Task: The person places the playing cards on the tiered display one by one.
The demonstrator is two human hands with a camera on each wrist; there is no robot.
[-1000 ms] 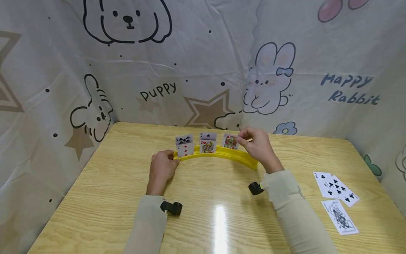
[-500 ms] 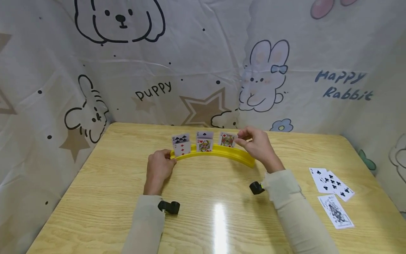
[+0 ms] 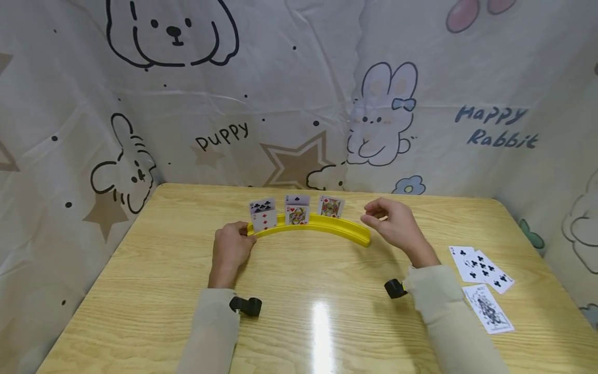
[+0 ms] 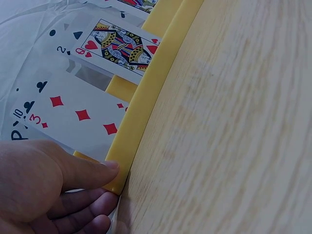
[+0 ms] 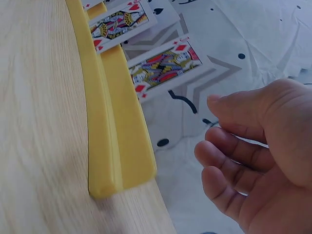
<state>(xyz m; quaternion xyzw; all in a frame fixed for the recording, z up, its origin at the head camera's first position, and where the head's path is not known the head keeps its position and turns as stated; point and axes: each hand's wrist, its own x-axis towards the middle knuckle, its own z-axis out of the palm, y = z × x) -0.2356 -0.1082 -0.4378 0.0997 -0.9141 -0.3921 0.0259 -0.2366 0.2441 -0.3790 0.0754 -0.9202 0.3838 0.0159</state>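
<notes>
My left hand [image 3: 232,248] grips the left end of a curved yellow card holder [image 3: 336,223], thumb in front in the left wrist view. In its front slot stand a three of diamonds [image 4: 80,113] and a queen of hearts [image 4: 117,48]. Behind these rise a ten of clubs [image 3: 262,204] and a two of spades [image 3: 297,199]. Farther right, a diamond face card [image 5: 165,68] stands in the rear slot, leaning slightly. My right hand [image 3: 394,223] hovers off the holder's right end with loosely bent fingers and nothing between them, apart from that card.
On the table's right side lie two overlapping club cards [image 3: 486,270] and a black-and-white picture card [image 3: 489,309]. A printed cloth [image 3: 280,78] hangs behind the wooden table [image 3: 289,291]. Each sleeve carries a small black camera.
My right hand has let go of the diamond face card and moved away to the right. The card stays standing in the holder. My left hand keeps its grip; the head view has shifted slightly.
</notes>
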